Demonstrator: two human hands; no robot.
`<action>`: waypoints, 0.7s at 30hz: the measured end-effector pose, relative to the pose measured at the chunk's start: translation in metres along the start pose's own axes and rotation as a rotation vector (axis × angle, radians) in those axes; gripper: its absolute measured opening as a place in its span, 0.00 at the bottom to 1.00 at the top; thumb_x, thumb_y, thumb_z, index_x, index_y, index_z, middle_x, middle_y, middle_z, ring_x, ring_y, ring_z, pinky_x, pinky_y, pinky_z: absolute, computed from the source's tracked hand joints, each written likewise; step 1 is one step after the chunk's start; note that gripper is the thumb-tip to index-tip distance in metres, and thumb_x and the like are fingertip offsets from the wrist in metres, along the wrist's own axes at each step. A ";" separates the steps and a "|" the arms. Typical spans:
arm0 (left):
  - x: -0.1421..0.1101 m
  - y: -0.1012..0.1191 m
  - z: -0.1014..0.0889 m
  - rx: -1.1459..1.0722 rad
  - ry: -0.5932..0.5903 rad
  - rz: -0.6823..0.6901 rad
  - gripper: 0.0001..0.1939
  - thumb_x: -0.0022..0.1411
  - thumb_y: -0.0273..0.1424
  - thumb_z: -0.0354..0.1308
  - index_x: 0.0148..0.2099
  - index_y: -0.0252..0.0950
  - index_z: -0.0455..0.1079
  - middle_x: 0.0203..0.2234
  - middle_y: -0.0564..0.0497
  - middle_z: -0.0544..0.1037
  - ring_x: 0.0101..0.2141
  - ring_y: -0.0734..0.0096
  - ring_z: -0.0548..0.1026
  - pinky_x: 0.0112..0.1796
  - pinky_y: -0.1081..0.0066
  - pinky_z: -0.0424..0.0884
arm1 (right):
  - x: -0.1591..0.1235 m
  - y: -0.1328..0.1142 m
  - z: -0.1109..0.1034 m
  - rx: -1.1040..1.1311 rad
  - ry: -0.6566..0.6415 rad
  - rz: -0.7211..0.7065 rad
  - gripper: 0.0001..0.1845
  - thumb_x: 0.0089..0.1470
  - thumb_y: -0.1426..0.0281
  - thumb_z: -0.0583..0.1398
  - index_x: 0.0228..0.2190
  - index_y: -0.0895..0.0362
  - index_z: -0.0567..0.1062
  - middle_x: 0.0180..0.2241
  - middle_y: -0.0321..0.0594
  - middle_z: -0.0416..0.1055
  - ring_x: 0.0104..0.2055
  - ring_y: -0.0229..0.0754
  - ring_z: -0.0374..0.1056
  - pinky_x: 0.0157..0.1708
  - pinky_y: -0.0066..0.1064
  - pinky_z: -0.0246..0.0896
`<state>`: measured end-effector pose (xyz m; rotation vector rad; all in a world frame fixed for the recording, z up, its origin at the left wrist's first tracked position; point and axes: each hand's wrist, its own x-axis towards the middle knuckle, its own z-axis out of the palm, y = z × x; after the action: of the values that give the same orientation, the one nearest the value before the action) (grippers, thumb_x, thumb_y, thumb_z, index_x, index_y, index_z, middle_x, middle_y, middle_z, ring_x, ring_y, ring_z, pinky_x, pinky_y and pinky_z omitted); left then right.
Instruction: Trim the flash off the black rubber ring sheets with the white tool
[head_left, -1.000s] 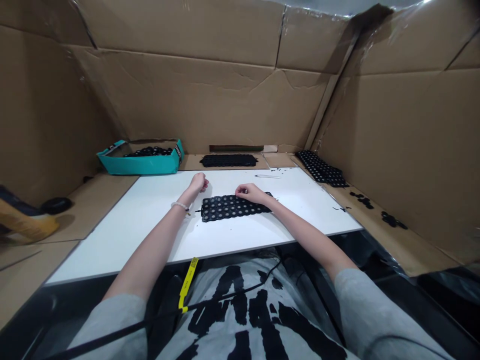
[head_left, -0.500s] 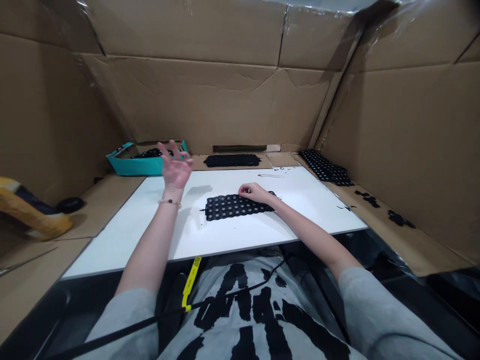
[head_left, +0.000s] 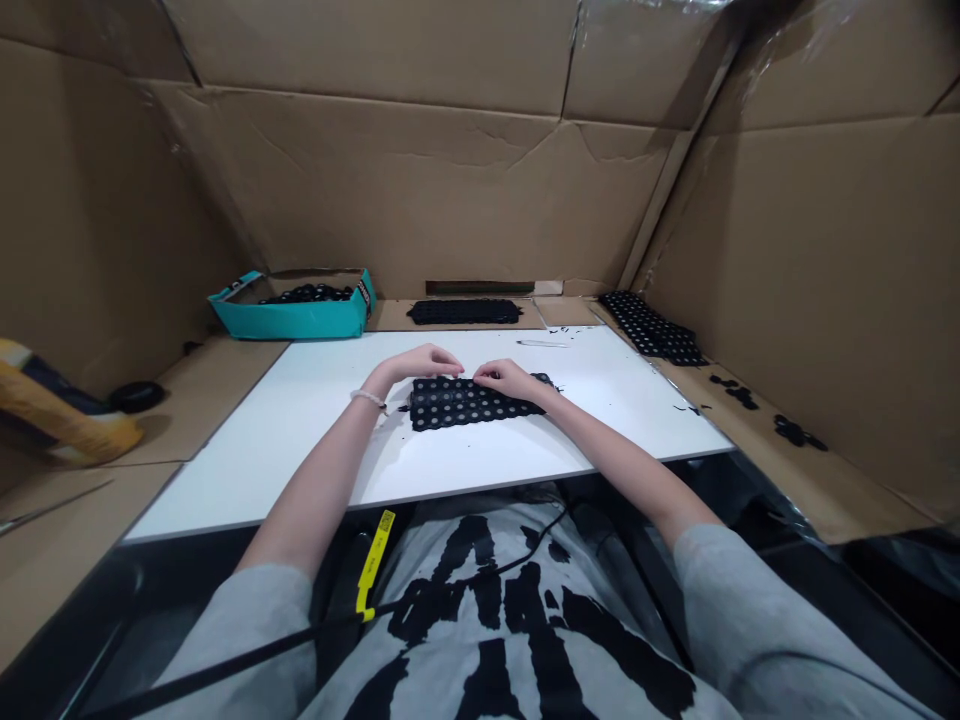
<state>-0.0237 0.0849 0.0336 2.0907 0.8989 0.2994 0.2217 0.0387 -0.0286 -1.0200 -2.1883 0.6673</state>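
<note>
Right hand [head_left: 511, 379] on black perforated mat [head_left: 466, 403] at center frame, left hand [head_left: 424, 362] at its top edge; neither clenched, grasp unclear (mat could slip on white board [head_left: 247, 470] if dragged).

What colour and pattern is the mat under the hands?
The mat is black with rows of pale round dots; head view.

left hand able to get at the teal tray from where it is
Likely yes: the left hand sits by the black sheet, and nothing stands between it and the teal tray across the white table.
</note>
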 end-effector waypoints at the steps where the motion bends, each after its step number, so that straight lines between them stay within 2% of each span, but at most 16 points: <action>1: 0.001 0.004 0.003 0.057 -0.023 0.031 0.18 0.53 0.45 0.65 0.39 0.37 0.82 0.37 0.47 0.82 0.37 0.64 0.74 0.35 0.71 0.65 | 0.000 0.000 0.000 -0.004 0.002 0.001 0.14 0.59 0.65 0.58 0.34 0.59 0.81 0.32 0.40 0.78 0.34 0.39 0.67 0.38 0.29 0.58; 5: 0.003 0.007 0.010 0.120 -0.016 0.070 0.15 0.52 0.43 0.64 0.34 0.36 0.81 0.32 0.49 0.82 0.35 0.64 0.74 0.37 0.70 0.65 | 0.000 0.001 0.000 -0.023 0.006 -0.005 0.14 0.59 0.64 0.58 0.35 0.59 0.82 0.33 0.40 0.78 0.34 0.40 0.68 0.37 0.29 0.58; 17: 0.009 -0.005 0.009 0.117 -0.003 0.012 0.14 0.50 0.41 0.63 0.32 0.37 0.81 0.31 0.49 0.83 0.35 0.63 0.75 0.40 0.70 0.66 | -0.001 -0.003 -0.002 -0.035 -0.014 0.018 0.13 0.60 0.65 0.59 0.34 0.59 0.82 0.32 0.40 0.78 0.35 0.41 0.69 0.38 0.30 0.59; 21: 0.009 -0.006 0.008 0.092 0.046 -0.008 0.15 0.48 0.41 0.63 0.32 0.35 0.81 0.26 0.49 0.81 0.30 0.66 0.72 0.34 0.69 0.65 | -0.001 -0.003 -0.002 -0.035 -0.014 0.017 0.13 0.60 0.66 0.59 0.34 0.59 0.82 0.33 0.41 0.79 0.35 0.41 0.70 0.38 0.30 0.59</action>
<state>-0.0164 0.0889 0.0231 2.1721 0.9649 0.3085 0.2222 0.0368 -0.0254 -1.0562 -2.2127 0.6482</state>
